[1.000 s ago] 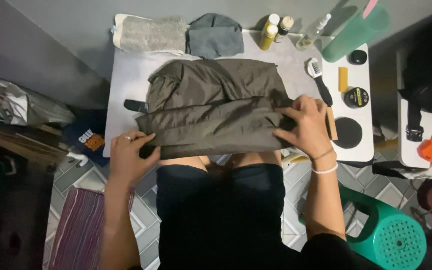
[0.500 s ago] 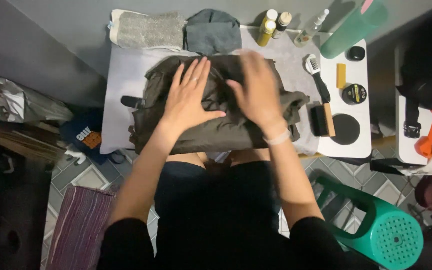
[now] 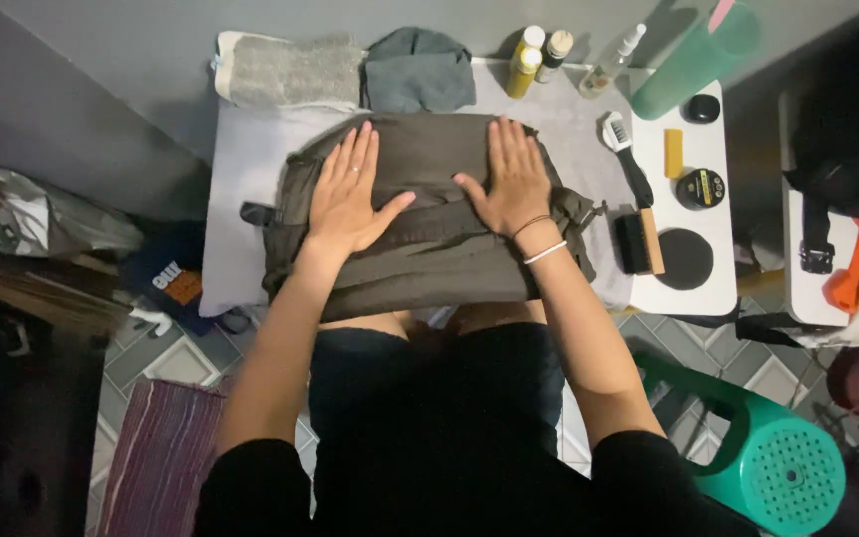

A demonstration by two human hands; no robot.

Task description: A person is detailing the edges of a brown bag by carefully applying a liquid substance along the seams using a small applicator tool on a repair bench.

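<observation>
A folded olive-brown garment (image 3: 429, 249) lies across a small white table (image 3: 241, 169) in front of me. My left hand (image 3: 348, 194) presses flat on its left half, fingers spread and pointing away from me. On the right half my right hand (image 3: 512, 179) rests palm down the same way, with two thin bands at the wrist. Neither hand grips the cloth. A dark strap end (image 3: 256, 213) sticks out at the garment's left edge.
Behind the garment lie a folded grey towel (image 3: 290, 70) and a dark grey cloth (image 3: 420, 70). Bottles (image 3: 524, 62), a spray bottle (image 3: 610, 65), brushes (image 3: 628, 164), a yellow block (image 3: 673, 152) and round tins (image 3: 700, 188) sit at right. A green stool (image 3: 777, 462) stands lower right.
One second ago both hands gripped the garment's near edge. They folded it over, and now lie flat on top, further from me and spread wider apart.
</observation>
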